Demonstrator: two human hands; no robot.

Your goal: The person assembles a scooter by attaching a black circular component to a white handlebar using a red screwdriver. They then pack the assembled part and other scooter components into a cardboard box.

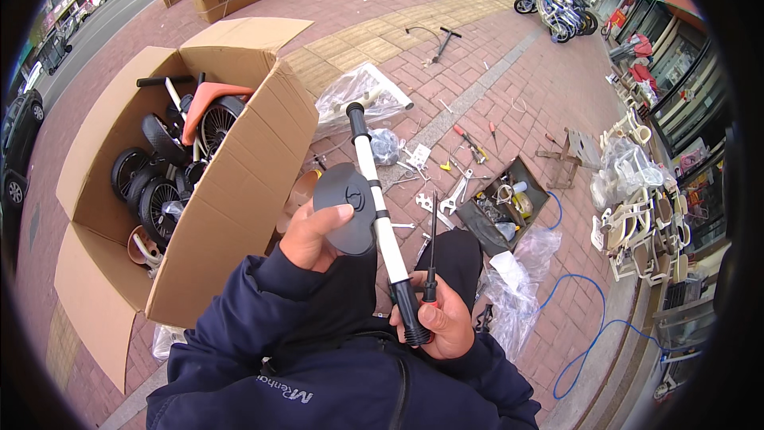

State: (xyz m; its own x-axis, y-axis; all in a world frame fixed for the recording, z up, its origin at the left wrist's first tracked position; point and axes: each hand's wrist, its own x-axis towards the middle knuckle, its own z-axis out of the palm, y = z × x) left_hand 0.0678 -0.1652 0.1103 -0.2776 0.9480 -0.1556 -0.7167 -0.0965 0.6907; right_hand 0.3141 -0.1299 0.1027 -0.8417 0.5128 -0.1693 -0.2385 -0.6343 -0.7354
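Note:
My left hand (312, 237) is closed on a dark grey rounded plastic pad (342, 199) with a raised emblem, thumb on its face. The pad lies against a white tube (385, 237) with black collars, which slants up and away from my lap. In my right hand (446, 322), the fingers are wrapped round the tube's black ribbed lower end (408, 310) and also round a screwdriver (432, 259) whose long dark shaft points up. At its far end the tube meets a white crosspiece (391, 86); how they join is hard to tell.
An open carton (231, 215) of black wheels and parts stands at left. A black tool tray (505, 203) and loose spanners (460, 191) lie at right, with clear plastic bags (525, 287), a blue hose (589, 279) and piled cream plastic frames (637, 215) beyond. A hand pump (444, 44) lies farther off.

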